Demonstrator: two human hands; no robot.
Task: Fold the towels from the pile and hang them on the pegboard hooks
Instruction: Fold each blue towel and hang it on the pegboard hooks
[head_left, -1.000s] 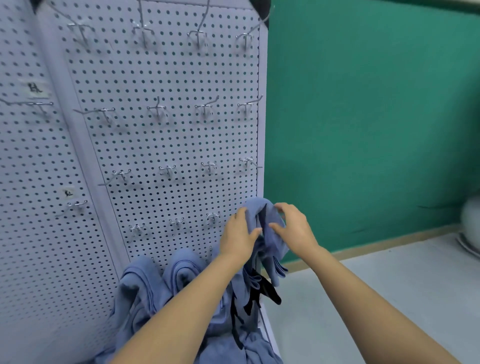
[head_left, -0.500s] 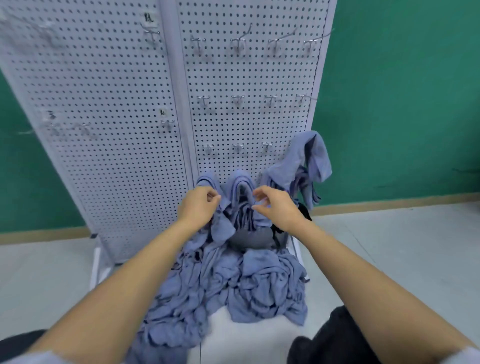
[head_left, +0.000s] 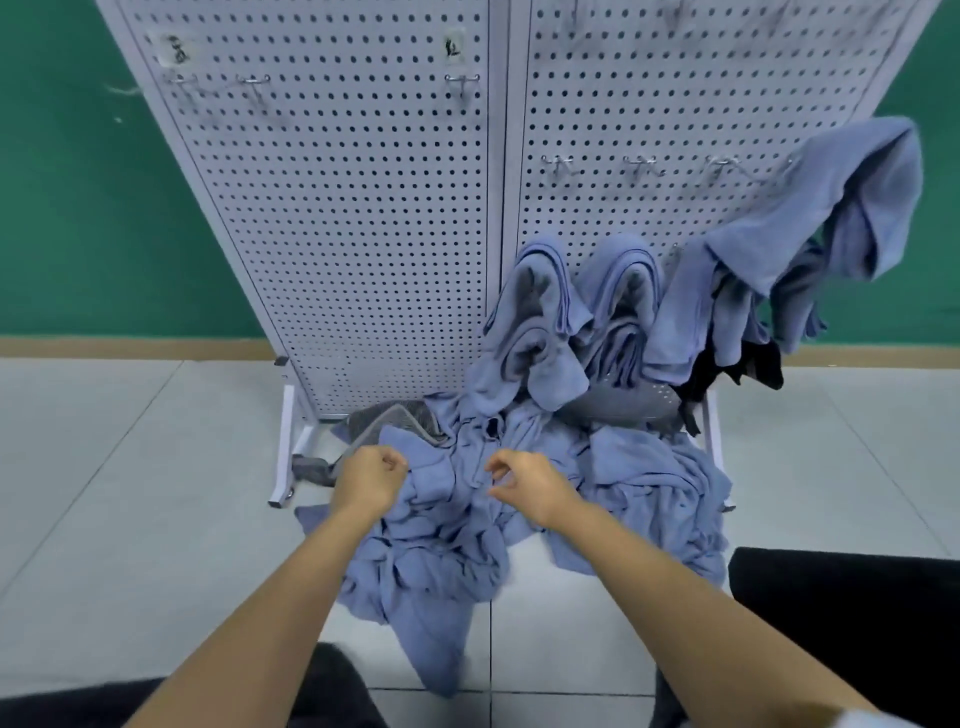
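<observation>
Curled fingers on the left hand (head_left: 371, 475) and right hand (head_left: 524, 480), over the crumpled pile of blue cloth towels (head_left: 649, 478) at the white metal pegboard (head_left: 363, 234) foot; whether either grips cloth is unclear.

Pale tiled floor (head_left: 130, 467) under me, heap of blue towels (head_left: 649, 483) dumped straight on it, right between the pegboard stand's white feet (head_left: 287, 452).

Rumpled blue pile (head_left: 452, 519), apparently towels, beneath pegboard (head_left: 363, 234)
</observation>
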